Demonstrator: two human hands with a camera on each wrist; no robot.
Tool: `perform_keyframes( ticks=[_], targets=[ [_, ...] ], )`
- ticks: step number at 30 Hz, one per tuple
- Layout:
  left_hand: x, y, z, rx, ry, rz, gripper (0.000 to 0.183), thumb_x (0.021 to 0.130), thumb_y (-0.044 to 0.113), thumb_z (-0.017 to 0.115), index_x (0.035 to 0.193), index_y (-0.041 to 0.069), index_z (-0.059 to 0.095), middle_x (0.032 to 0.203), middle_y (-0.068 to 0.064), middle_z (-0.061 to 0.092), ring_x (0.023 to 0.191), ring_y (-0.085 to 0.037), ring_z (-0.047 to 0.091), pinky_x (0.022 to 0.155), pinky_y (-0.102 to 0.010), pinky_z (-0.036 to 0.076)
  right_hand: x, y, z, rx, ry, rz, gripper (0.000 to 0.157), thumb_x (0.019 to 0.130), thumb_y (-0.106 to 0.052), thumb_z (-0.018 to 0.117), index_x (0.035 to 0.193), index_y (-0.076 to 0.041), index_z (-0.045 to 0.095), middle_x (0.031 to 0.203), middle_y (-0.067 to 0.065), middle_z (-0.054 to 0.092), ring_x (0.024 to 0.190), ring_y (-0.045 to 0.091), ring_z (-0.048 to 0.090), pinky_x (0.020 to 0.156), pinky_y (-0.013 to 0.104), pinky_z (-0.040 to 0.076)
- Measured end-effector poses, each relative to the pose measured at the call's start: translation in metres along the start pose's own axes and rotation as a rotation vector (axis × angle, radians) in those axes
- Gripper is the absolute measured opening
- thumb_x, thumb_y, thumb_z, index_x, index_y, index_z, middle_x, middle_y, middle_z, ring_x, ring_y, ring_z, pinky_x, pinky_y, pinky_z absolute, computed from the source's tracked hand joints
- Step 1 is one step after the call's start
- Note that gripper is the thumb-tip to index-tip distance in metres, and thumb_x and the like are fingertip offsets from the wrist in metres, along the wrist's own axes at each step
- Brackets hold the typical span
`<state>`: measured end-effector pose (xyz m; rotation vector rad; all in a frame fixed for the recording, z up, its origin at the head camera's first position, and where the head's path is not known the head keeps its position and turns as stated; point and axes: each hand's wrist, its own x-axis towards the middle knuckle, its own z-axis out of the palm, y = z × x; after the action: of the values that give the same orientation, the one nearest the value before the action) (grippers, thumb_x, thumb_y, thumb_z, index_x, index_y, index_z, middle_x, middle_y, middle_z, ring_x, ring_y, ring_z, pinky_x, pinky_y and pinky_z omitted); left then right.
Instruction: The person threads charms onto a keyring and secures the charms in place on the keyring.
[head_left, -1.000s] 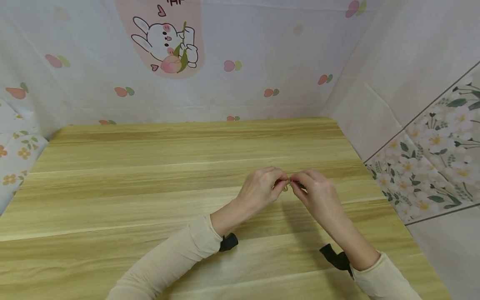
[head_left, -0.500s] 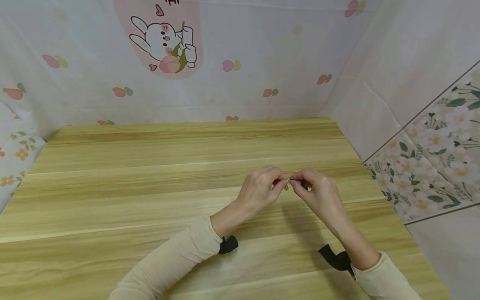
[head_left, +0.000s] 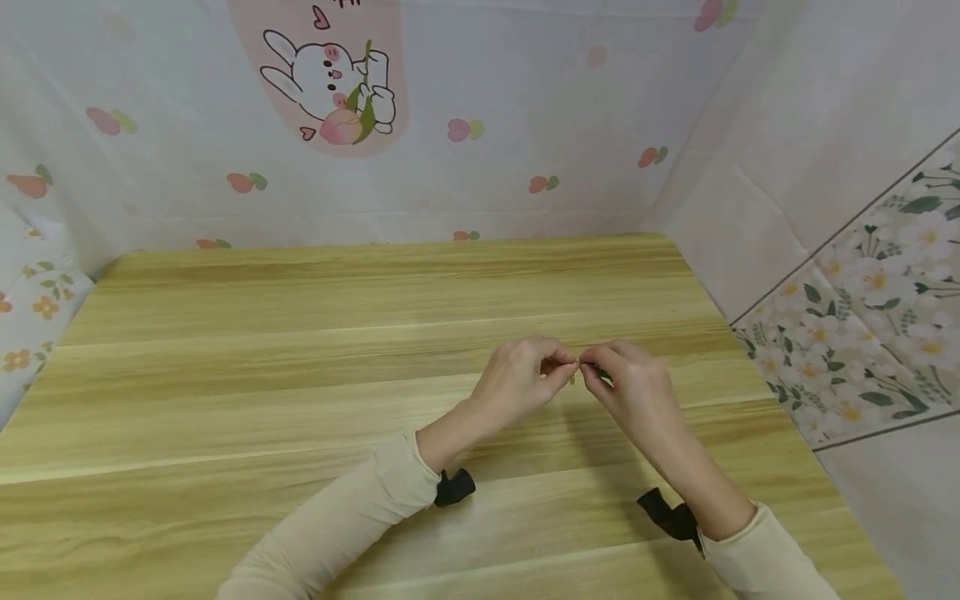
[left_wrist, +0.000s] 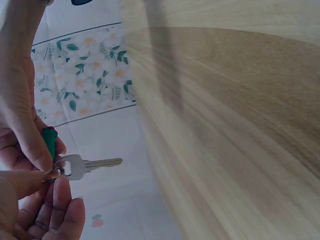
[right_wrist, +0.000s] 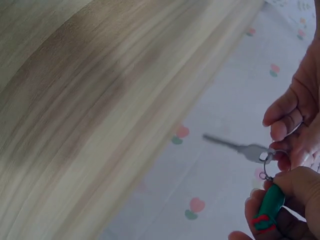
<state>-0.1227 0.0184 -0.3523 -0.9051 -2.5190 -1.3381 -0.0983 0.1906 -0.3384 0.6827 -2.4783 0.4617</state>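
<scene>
In the head view my left hand [head_left: 517,375] and right hand [head_left: 637,383] meet fingertip to fingertip above the table. Between them is a thin metal key ring [right_wrist: 266,167], pinched by my left thumb and finger. A silver key [left_wrist: 75,166] dangles from this ring, its blade pointing away from both hands. My right fingers grip a small green key fob [right_wrist: 270,205] with red trim, joined to the ring by a small link. The fingers cover part of the ring and fob; in the head view the key [head_left: 573,379] shows only as a small sliver.
A wood-grain table [head_left: 300,375] lies beneath both forearms. A white printed cloth [head_left: 510,100] hangs behind it, and a flowered panel [head_left: 862,308] borders the right side. Black wrist mounts [head_left: 455,488] stick out below the cuffs.
Both hands stay in nearly the same place. Half a second ago the right fingers stood slightly farther apart, showing more of the fob. The hanging key has turned and looks narrower now.
</scene>
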Motion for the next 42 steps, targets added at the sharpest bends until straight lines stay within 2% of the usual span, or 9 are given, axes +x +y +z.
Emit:
perform_keyframes(
  ticks=[2,4,9,13,20,26,29,33,42],
  targets=[
    [0.001,0.001,-0.002,-0.020,-0.037,-0.037,0.009,0.092,0.012,0.067,0.089,0.008,0.074,0.079,-0.002,0.073,0.062,-0.005,0.059,0.054,-0.009,0.040,0.000,0.000,0.001,-0.028,0.013,-0.033,0.011,0.076,0.007,0.077,0.079,0.000,0.070,0.075,0.013,0.068,0.063,0.023,0.064,0.051,0.030,0.052],
    [0.002,0.001,-0.003,-0.037,-0.053,-0.056,0.009,0.092,0.011,0.067,0.089,0.006,0.074,0.077,-0.003,0.072,0.059,-0.003,0.056,0.052,-0.010,0.039,-0.001,0.000,0.000,0.002,-0.004,-0.009,0.011,0.076,0.006,0.077,0.082,0.000,0.070,0.077,0.013,0.069,0.065,0.022,0.064,0.052,0.029,0.052],
    [0.000,0.001,-0.002,-0.062,-0.045,-0.071,0.009,0.092,0.010,0.067,0.089,0.004,0.073,0.078,-0.005,0.073,0.058,-0.001,0.055,0.051,-0.010,0.039,-0.002,0.000,-0.006,0.176,-0.104,0.179,0.012,0.081,0.004,0.074,0.091,0.000,0.070,0.082,0.010,0.072,0.070,0.018,0.066,0.056,0.023,0.050],
    [-0.001,0.001,-0.001,-0.077,-0.026,-0.084,0.008,0.091,0.010,0.067,0.089,0.004,0.073,0.079,-0.004,0.073,0.059,-0.001,0.056,0.051,-0.010,0.039,-0.001,0.000,-0.009,0.267,-0.144,0.267,0.010,0.085,0.003,0.070,0.090,-0.005,0.069,0.085,0.007,0.073,0.075,0.017,0.068,0.063,0.022,0.052],
    [-0.003,0.001,0.002,-0.065,0.015,-0.051,0.007,0.090,0.009,0.068,0.087,0.004,0.073,0.083,-0.005,0.074,0.066,-0.010,0.065,0.056,-0.009,0.043,0.002,0.001,-0.009,0.322,-0.173,0.363,0.009,0.087,0.001,0.065,0.085,-0.006,0.069,0.082,0.006,0.072,0.072,-0.001,0.059,0.065,0.017,0.051],
    [-0.003,0.001,0.004,-0.002,0.038,-0.021,0.006,0.090,0.009,0.069,0.086,0.006,0.073,0.083,-0.004,0.074,0.071,-0.011,0.067,0.060,-0.009,0.043,0.003,0.003,-0.008,0.411,-0.213,0.467,0.006,0.087,0.001,0.063,0.083,-0.004,0.066,0.080,0.010,0.070,0.066,-0.001,0.058,0.059,0.018,0.049],
    [-0.004,0.001,0.005,0.007,0.048,-0.007,0.005,0.089,0.008,0.069,0.086,0.006,0.073,0.084,-0.005,0.073,0.072,-0.011,0.068,0.061,-0.009,0.043,0.003,0.005,-0.006,0.493,-0.225,0.490,0.006,0.087,0.004,0.062,0.084,0.000,0.064,0.081,0.015,0.071,0.065,-0.001,0.061,0.055,0.019,0.049],
    [-0.005,0.001,0.006,0.022,0.073,0.024,0.004,0.089,0.008,0.070,0.086,0.005,0.072,0.084,-0.006,0.073,0.073,-0.012,0.068,0.061,-0.009,0.043,0.003,0.007,-0.004,0.609,-0.240,0.524,0.006,0.089,0.006,0.058,0.084,0.004,0.061,0.085,0.021,0.070,0.070,-0.003,0.065,0.060,0.019,0.052],
    [-0.005,0.001,0.009,0.085,0.143,0.104,0.004,0.087,0.006,0.071,0.083,0.006,0.070,0.082,-0.005,0.073,0.072,-0.012,0.068,0.058,-0.009,0.044,0.003,0.003,-0.005,0.544,-0.203,0.509,0.009,0.088,0.008,0.058,0.081,0.002,0.061,0.083,0.020,0.070,0.066,-0.006,0.063,0.058,0.018,0.052]
  ],
)
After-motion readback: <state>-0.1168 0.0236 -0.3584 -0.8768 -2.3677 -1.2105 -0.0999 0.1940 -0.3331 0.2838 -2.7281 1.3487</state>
